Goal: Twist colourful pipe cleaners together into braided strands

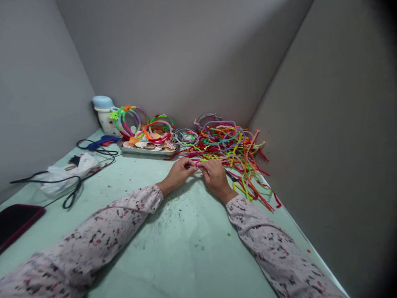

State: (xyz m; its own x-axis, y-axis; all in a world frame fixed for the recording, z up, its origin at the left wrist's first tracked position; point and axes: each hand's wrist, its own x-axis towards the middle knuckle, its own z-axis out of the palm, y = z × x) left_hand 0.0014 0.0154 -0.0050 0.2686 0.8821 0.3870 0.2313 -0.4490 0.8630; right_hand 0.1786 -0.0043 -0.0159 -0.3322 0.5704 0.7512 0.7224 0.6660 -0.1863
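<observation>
Fingertips nearly meeting, both hands work over the far middle of the table. A short stretch of pink pipe cleaner (pixel 196 164) shows between them; the rest of it is hidden by the fingers. My left hand (pixel 178 174) is closed in a pinch on its left side. My right hand (pixel 216 178), also pinching, grips it from the right with the back of the hand upward. Just beyond lies a tangled heap of colourful pipe cleaners (pixel 223 140). Scissors (pixel 232 177) lie beside my right hand, partly covered by loose strands.
A metal tray (pixel 149 152) of shells carries wrapped hoops (pixel 124 121). Coiled wire (pixel 186 134) sits right of it. A white cup with a blue lid (pixel 105 118) stands behind left. Along the left are a plastic bag (pixel 58 176), black cable (pixel 79 184) and phone (pixel 20 223). Grey walls enclose the table.
</observation>
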